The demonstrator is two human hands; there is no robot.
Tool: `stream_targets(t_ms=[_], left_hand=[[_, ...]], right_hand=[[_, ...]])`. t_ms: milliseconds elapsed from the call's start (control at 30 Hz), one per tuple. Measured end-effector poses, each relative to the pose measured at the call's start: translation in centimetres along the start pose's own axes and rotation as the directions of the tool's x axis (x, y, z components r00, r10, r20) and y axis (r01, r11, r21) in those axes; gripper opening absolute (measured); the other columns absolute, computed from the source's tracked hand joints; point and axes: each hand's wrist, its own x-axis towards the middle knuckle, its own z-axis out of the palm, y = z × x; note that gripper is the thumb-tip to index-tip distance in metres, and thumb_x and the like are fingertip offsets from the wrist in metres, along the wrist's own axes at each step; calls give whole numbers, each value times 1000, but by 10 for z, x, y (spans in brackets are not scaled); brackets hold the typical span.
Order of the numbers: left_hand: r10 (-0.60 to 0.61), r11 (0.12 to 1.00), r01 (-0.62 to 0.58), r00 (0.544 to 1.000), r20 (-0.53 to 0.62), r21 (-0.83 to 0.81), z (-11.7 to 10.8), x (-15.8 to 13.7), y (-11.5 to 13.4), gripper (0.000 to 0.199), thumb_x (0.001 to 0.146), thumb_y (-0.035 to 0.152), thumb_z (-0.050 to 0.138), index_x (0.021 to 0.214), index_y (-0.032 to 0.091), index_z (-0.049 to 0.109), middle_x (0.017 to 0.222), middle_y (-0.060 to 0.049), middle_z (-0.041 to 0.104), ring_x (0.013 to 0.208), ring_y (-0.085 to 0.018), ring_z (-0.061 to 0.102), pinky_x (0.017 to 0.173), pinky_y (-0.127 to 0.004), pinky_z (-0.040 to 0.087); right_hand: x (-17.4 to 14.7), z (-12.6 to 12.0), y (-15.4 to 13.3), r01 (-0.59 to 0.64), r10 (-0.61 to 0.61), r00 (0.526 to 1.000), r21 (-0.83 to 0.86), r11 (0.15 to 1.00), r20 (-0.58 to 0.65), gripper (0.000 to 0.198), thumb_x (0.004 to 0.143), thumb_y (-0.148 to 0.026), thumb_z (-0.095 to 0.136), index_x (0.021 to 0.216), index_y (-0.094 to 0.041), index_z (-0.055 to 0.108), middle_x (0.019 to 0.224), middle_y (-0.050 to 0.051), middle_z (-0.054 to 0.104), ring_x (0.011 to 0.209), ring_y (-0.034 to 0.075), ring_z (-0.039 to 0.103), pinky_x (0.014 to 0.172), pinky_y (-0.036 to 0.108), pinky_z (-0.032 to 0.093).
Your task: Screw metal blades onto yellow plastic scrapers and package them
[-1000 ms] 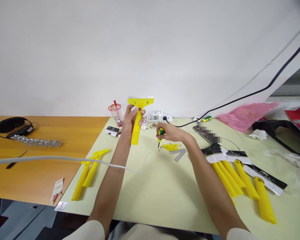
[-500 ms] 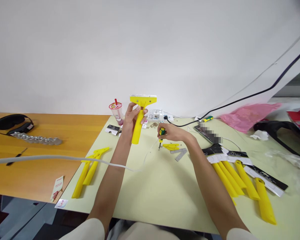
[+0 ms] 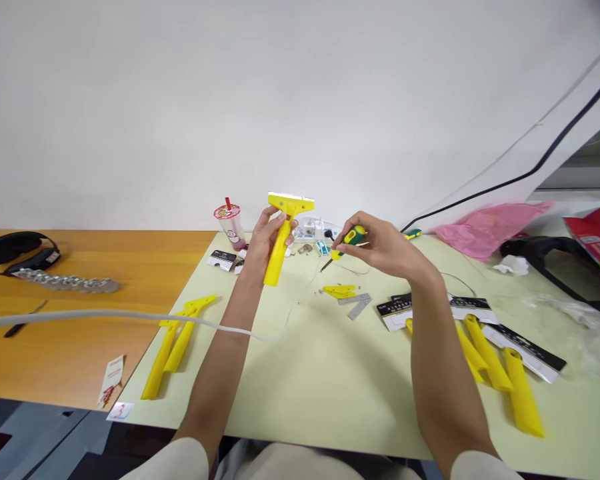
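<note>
Raised above the table, my left hand (image 3: 264, 241) is closed round the neck of a yellow scraper (image 3: 280, 250), whose wide head with a blade edge points up. My right hand (image 3: 380, 243) grips a green and yellow screwdriver (image 3: 349, 241), its dark tip slanting down to the left, apart from the scraper. Below on the table lie yellow plastic clamp pieces (image 3: 339, 291) and flat grey metal blades (image 3: 356, 305), with several tiny screws around them. Two more yellow scrapers (image 3: 180, 343) rest to the left of my left arm.
Yellow handles (image 3: 523, 393) and black-and-white cards (image 3: 473, 310) lie at the right. Behind are a drink cup (image 3: 231, 227), a power strip (image 3: 307, 230) and a pink bag (image 3: 490, 230). A white cable (image 3: 130, 315) crosses the near view. A headset (image 3: 20, 250) sits far left.
My right hand has lifted the screwdriver off the tabletop and moved it up and to the right, tilting it from upright to slanted. The scraper head has turned slightly.
</note>
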Motion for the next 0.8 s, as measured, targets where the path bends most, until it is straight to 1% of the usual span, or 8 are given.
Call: stream_targets(t_ms=[67,167,267,333,433,533,667,800], left_hand=[[-35,999,35,999,-14,13,-2,1,-3,37,81,21,91,109,24,67,116,-4,72,90,-12,72,56,-16,47],[-86,996,87,996,-25,8,-5,5,-8,40,81,20,91,112,22,66,115,-5,72,89,-12,72,55,-16,47],[-131,991,131,991,-28,9,-7,8,-14,41,81,18,90,113,21,65,110,-4,72,87,-13,72,53,-16,46],[-142,990,142,990,-22,24,-7,8,-17,40,82,18,89,114,21,65,107,-4,73,87,-13,72,54,-16,46],[-151,987,151,989,-7,45,-7,8,-19,37,83,19,88,112,20,65,109,-5,73,87,-12,72,55,-16,47],[-162,986,163,987,-18,43,-7,7,-19,36,84,20,87,111,21,65,110,-5,73,87,-12,72,54,-16,47],[-173,985,173,985,-26,22,-7,7,-19,35,84,19,87,110,21,64,108,-5,73,88,-13,72,54,-16,46],[-190,982,190,982,-21,12,-10,10,-23,29,85,16,85,104,19,64,109,-6,72,88,-12,72,55,-16,47]], right_hand=[[-7,-7,-9,8,-6,996,26,1000,-93,39,92,-62,81,105,-29,65,112,7,81,99,30,79,82,46,62],[-15,-13,-18,48,-38,978,45,998,-206,44,89,-64,84,105,-28,65,110,9,81,102,32,80,77,44,64],[-19,-15,-23,101,-80,957,62,993,-279,44,88,-61,87,106,-27,64,107,9,81,102,32,80,73,43,64],[-21,-16,-24,120,-93,948,70,990,-304,43,88,-58,87,105,-27,63,105,9,81,102,32,81,73,43,65],[-21,-16,-25,107,-82,950,68,992,-300,43,88,-58,87,105,-27,64,105,9,81,103,32,81,76,44,66],[-20,-16,-24,75,-59,963,49,996,-264,45,88,-63,85,106,-27,65,108,9,80,102,32,80,77,44,66],[-17,-15,-18,14,-14,982,-3,1000,-188,48,88,-68,82,106,-27,67,110,10,81,96,31,80,77,45,64],[-13,-14,-14,-24,19,989,-28,999,-148,45,90,-67,81,106,-27,67,109,7,82,88,28,79,76,44,62]])
